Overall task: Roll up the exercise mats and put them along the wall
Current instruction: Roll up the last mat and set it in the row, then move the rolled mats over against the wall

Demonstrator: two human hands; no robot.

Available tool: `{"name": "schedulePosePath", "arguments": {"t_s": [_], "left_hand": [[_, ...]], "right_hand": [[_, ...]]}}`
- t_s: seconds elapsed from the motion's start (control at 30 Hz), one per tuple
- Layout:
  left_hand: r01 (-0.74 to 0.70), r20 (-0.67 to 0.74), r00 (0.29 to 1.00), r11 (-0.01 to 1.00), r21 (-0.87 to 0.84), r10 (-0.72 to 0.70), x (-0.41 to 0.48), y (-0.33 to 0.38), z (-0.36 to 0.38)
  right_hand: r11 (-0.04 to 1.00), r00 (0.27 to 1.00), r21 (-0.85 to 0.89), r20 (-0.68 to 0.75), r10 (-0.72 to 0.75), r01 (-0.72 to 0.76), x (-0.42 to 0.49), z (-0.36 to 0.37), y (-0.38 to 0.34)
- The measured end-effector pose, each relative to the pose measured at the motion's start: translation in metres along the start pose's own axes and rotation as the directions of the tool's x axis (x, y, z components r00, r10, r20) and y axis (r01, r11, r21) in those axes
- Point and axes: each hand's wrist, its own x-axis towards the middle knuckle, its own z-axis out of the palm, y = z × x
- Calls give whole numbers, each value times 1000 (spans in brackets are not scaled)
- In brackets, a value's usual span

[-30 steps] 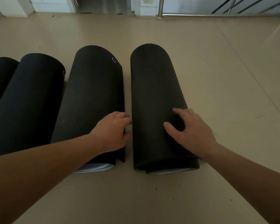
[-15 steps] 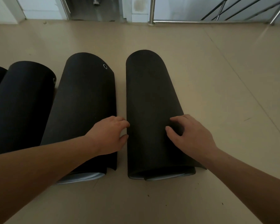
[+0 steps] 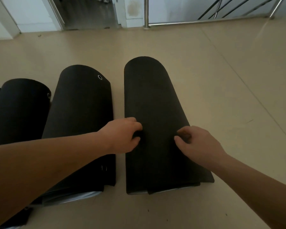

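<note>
Black foam, the rolled mat (image 3: pixel 152 96) lies on the floor (image 3: pixel 221 76) beside a neighbouring mat (image 3: pixel 82 104); left hand (image 3: pixel 122 136) grips its left flank, right hand (image 3: pixel 200 144) curls on top, hold unclear; gripped so shallowly, it could slip and unwind.

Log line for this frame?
left hand: grips rightmost mat | right hand: fingers curled on same mat, grip unclear | neighbour mat: rolled, alongside, small gap
</note>
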Motion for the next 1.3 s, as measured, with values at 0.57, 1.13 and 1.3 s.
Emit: {"name": "schedulePosePath", "arguments": {"t_s": [0.57,1.13,1.3], "left_hand": [[41,23,999,976,-214,-37,-101,55,-184],[356,55,903,672,-650,-425,-308,221,-613],[407,28,847,614,-676,-530,-320,196,-652]], "right_hand": [[980,938,-184,346,-11,79,-34,-215,-118],[972,968,232,251,-24,-36,-196,-679,-293],[961,972,275,219,-85,22,-158,-720,-332]]}}
